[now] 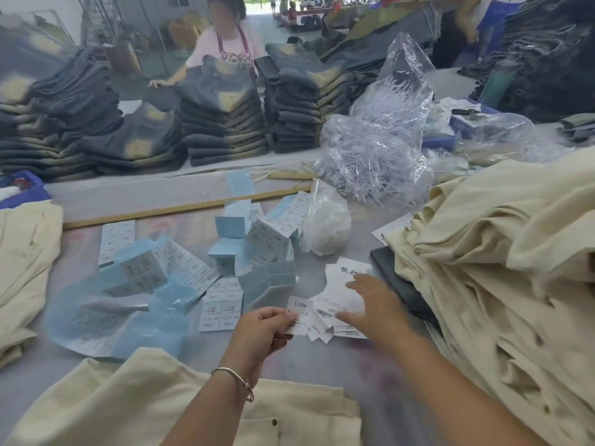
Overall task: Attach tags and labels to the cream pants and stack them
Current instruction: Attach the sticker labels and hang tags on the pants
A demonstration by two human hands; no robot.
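The left hand (260, 329) pinches a small white paper label printed "1103#" (300, 312) between thumb and fingertips, its grip narrow and closed on the label's left edge. Just beside it, the right hand (370, 309) lies with fingers spread and fairly straight over a loose heap of white paper slips (341, 304) on the grey surface (322, 365), holding nothing; motion blur hides whether the fingertips touch the slips. A pair of cream cotton pants (135, 407) lies flat under the forearms at the near edge. A tall rumpled pile of cream pants (502, 252) rises at the right, and more folded cream fabric (22, 268) sits at the left. Beyond the hands, pale blue label sheets and folded strips (180, 278) are scattered. A small clear plastic bag (325, 220) holds white material, and a larger crumpled clear bag (380, 149) behind it is stuffed with white plastic tag fasteners. A long wooden ruler (180, 209) crosses the surface.
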